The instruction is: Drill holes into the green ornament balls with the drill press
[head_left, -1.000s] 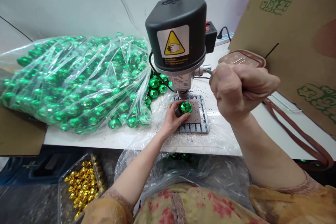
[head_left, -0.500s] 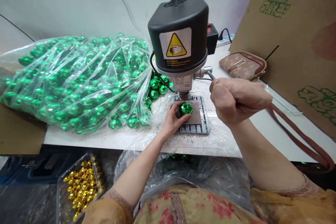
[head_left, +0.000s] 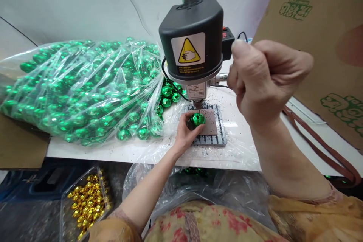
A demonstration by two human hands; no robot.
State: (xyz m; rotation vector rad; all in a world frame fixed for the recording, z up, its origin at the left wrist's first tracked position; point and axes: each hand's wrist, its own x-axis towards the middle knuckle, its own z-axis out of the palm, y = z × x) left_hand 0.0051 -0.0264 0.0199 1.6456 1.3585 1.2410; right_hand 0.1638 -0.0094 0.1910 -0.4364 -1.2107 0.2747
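A shiny green faceted ball (head_left: 197,119) is pinched between the thumb and fingers of my left hand (head_left: 185,130). It rests over a brown pad (head_left: 211,126) on the slotted metal base (head_left: 221,136) of a small bench drill press (head_left: 190,38). Right above the ball is the thin drill bit; whether its tip touches the ball I cannot tell. My right hand (head_left: 266,72) is raised in a closed fist at the right of the machine, around its feed lever. The fist hides the lever itself, and only the metal hub (head_left: 222,77) shows beside it.
A big clear plastic bag (head_left: 85,90) of green balls lies on the white table at left, some spilling from its mouth (head_left: 167,92). Cardboard (head_left: 320,45) stands at right above a brown strap (head_left: 320,143). Below left, a clear bin (head_left: 62,204) holds gold balls.
My right fist has risen and come closer to the camera, covering the lever and the patterned pouch. The green ball has shifted slightly left and now sits under the bit.
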